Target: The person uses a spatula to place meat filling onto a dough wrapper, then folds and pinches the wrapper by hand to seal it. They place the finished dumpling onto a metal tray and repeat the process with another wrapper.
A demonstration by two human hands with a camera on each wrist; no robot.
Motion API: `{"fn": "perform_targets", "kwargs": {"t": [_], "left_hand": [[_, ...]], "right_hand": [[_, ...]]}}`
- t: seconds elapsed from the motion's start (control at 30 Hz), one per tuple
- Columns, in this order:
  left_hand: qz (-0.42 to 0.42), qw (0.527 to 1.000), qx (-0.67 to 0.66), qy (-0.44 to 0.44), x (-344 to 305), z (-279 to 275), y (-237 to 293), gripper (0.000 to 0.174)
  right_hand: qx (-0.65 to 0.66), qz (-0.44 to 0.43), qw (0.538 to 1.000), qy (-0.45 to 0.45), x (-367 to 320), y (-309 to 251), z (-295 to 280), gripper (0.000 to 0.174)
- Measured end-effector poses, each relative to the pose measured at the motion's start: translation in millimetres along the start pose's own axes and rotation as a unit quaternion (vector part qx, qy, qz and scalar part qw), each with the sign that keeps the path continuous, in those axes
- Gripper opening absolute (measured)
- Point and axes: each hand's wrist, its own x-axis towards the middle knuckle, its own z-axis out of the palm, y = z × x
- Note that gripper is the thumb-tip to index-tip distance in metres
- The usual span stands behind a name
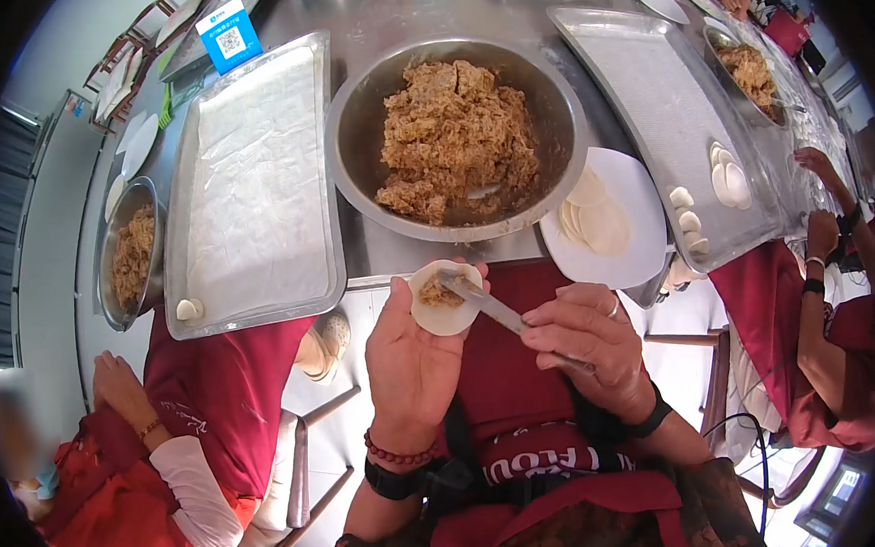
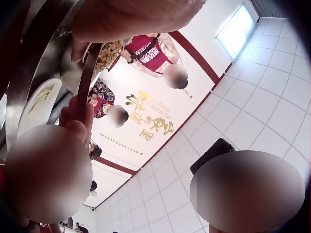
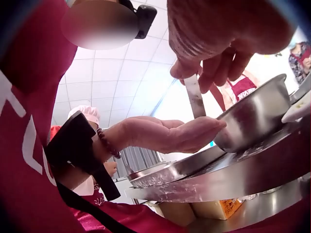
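The wrapper (image 1: 444,319) is pale, round; its filling (image 1: 436,294) brown.

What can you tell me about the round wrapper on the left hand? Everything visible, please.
The wrapper is a pale, thin, round disc that looks like dough, open and unfolded. It lies on the upturned left hand, on the near side of the large bowl. Brown filling sits on its upper part, under the tip of a flat metal tool in the right hand. Its underside is hidden.
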Motion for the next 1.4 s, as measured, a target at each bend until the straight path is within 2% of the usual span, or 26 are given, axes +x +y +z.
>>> {"fn": "perform_targets", "kwargs": {"t": [0.17, 0.27, 0.37, 0.47, 0.57, 0.67, 0.87, 1.07, 1.17, 1.27, 1.37, 1.4], "left_hand": [[0.002, 1.0, 0.013, -0.012, 1, 0, 5, 0.047], [0.002, 1.0, 0.012, -0.002, 2, -2, 1, 0.048], [0.014, 1.0, 0.016, 0.003, 4, -7, 3, 0.051], [-0.01, 0.999, -0.028, -0.028, 5, -16, 3, 0.055], [-0.017, 1.0, 0.006, -0.006, 1, -7, 0, 0.057], [0.017, 1.0, 0.017, -0.009, 0, -6, 0, 0.058], [0.013, 1.0, 0.026, -0.002, 3, -7, -2, 0.059], [0.001, 1.0, 0.023, -0.003, 3, -2, -4, 0.057], [0.013, 1.0, 0.013, -0.013, 3, -4, -4, 0.055], [0.013, 1.0, -0.002, 0.002, 6, -10, -2, 0.053], [0.023, 0.999, 0.021, -0.017, 11, -12, -2, 0.053], [0.017, 1.0, 0.015, -0.01, 11, -10, -3, 0.052]], "right_hand": [[-0.048, -0.06, 0.997, -0.023, -1, -6, 7, 0.028], [-0.055, -0.069, 0.995, -0.045, -1, -9, -2, 0.028], [-0.026, -0.067, 0.997, -0.031, -2, -10, -10, 0.028], [-0.04, -0.079, 0.996, -0.002, 3, -9, -9, 0.028], [-0.047, -0.093, 0.994, -0.016, 9, -4, -1, 0.027], [-0.029, -0.104, 0.994, -0.032, 3, -3, 4, 0.026], [0.026, -0.042, 0.998, -0.023, -5, -5, -14, 0.027], [-0.025, -0.006, 1.0, 0.016, 2, -2, -9, 0.029], [-0.048, -0.023, 0.999, -0.011, -1, 0, -2, 0.03], [0.006, -0.026, 1.0, -0.014, 0, -3, -13, 0.03], [0.003, 0.054, 0.999, 0.006, 3, 0, -26, 0.03], [0.028, 0.07, 0.996, 0.057, 6, 4, -25, 0.027]]}}
